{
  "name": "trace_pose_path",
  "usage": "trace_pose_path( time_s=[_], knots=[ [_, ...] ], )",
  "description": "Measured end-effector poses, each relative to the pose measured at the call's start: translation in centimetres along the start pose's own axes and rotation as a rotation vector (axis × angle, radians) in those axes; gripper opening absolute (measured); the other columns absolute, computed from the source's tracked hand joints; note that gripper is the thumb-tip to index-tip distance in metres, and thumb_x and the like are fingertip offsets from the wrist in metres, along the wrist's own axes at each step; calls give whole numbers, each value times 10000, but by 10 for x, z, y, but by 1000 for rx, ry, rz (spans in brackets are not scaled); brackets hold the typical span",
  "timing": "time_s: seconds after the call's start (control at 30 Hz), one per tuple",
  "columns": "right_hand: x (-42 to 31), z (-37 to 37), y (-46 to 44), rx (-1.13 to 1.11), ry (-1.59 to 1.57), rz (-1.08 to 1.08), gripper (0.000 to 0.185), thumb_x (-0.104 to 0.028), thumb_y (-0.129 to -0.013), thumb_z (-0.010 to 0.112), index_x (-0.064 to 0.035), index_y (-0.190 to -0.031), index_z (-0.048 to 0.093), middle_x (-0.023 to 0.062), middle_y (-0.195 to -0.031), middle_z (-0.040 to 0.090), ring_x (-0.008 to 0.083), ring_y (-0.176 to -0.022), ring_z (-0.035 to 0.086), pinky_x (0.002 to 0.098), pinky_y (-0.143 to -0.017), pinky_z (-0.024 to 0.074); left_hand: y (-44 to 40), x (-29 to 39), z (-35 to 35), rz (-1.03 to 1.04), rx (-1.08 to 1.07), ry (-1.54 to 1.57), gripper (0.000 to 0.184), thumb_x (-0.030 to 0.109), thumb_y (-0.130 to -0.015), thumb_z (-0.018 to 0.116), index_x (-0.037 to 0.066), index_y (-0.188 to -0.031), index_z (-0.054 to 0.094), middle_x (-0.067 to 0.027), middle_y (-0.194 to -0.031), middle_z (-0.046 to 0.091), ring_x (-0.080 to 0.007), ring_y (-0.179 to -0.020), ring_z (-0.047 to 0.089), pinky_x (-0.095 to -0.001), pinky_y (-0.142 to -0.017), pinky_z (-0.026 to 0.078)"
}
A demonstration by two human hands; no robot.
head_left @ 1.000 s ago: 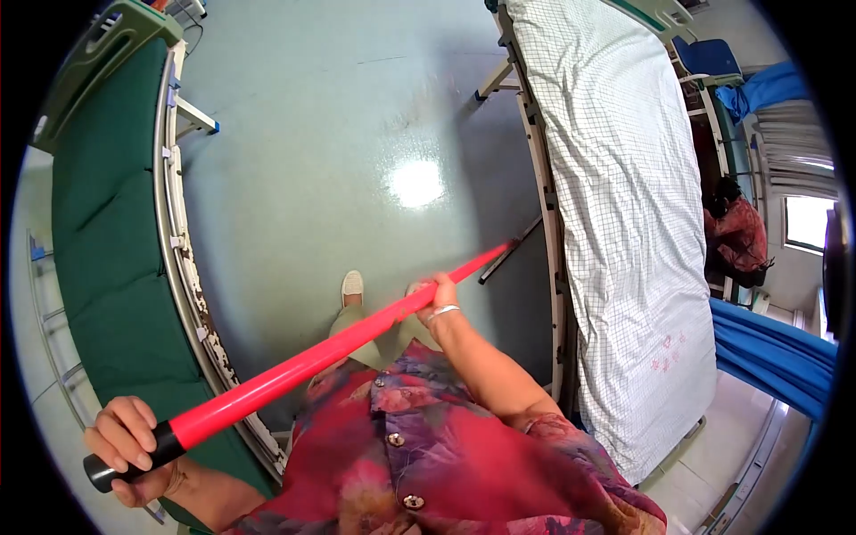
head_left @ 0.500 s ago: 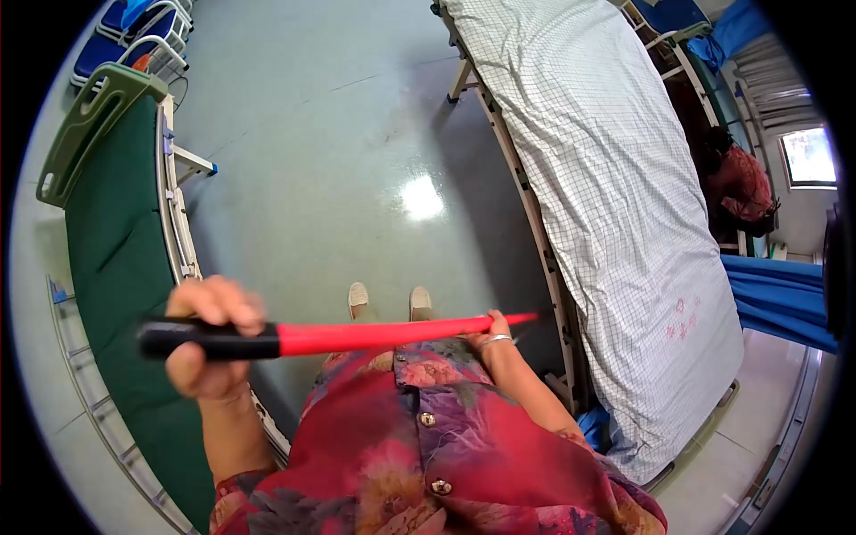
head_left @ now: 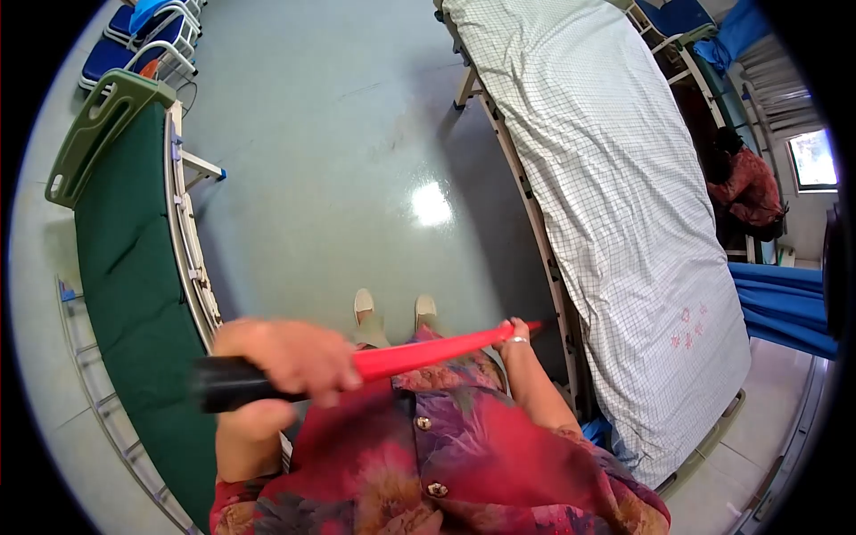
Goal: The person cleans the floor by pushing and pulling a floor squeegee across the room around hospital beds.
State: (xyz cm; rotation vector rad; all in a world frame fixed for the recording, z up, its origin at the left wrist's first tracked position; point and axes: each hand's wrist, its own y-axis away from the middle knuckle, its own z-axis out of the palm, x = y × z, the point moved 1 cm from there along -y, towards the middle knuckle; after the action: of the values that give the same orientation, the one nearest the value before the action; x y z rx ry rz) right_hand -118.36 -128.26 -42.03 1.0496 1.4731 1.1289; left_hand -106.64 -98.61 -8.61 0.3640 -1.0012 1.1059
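A long red stick [head_left: 428, 351] with a thick black grip [head_left: 234, 383] slants across the front of my body. My left hand [head_left: 290, 357], blurred by motion, is closed round it where the black grip meets the red shaft. Farther along, my right hand [head_left: 515, 330] wraps the red shaft near its far, narrow end, a bracelet at the wrist. Past that hand the shaft runs on toward the side of the right-hand bed, and its tip is hard to make out.
A bed with a green mattress [head_left: 134, 259] stands on my left, another under a white checked sheet [head_left: 615, 214] on my right. Blue chairs [head_left: 165, 40] are at the upper left. A crouching person [head_left: 749, 187] is beyond the right bed, near a blue curtain [head_left: 780, 303].
My left hand and the black grip have moved right and downward, so the stick slants more. My right hand has shifted slightly right, still round the shaft. The view has moved a little.
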Motion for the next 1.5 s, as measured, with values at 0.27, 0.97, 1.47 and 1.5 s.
trace_pose_path(
  time_s=[0.27, 0.97, 1.47, 1.5],
  knots=[
    [67, 133, 47, -320, 244, 27, 106, -151, -698, 367, -84, -626, 329, 24, -455, 344, 165, -422, 368, 301, -424, 335, 57, 91, -1, 324, 190, -430, 204, 177, -604, 572, 86, -574, 392, -37, -493, 509, -166, -499, 515, -304, -611, 419],
    [72, 158, 92, -470, 241, 87, 116, -144, -698, 413, -62, -690, 331, 41, -534, 371, 158, -437, 390, 282, -442, 384, 93, 108, 18, 486, 213, -527, 186, 192, -598, 563, 99, -614, 402, -19, -494, 500, -145, -467, 496, -294, -592, 423],
    [-62, -73, -73, -35, -400, -14, 174, -229, -693, 401, -87, -607, 348, 13, -469, 384, 142, -411, 396, 275, -438, 397, -19, -74, 3, 5, 368, -578, 273, -28, -618, 487, 46, -868, 407, -88, -731, 482, -191, -697, 502, -306, -672, 404],
    [-65, -82, -74, -6, -432, -44, 194, -258, -692, 405, -77, -640, 359, 18, -491, 401, 144, -411, 399, 277, -441, 400, -21, -81, 10, -107, 316, -576, 229, -15, -616, 502, 49, -823, 427, -71, -731, 492, -159, -695, 493, -274, -655, 396]
  ],
)
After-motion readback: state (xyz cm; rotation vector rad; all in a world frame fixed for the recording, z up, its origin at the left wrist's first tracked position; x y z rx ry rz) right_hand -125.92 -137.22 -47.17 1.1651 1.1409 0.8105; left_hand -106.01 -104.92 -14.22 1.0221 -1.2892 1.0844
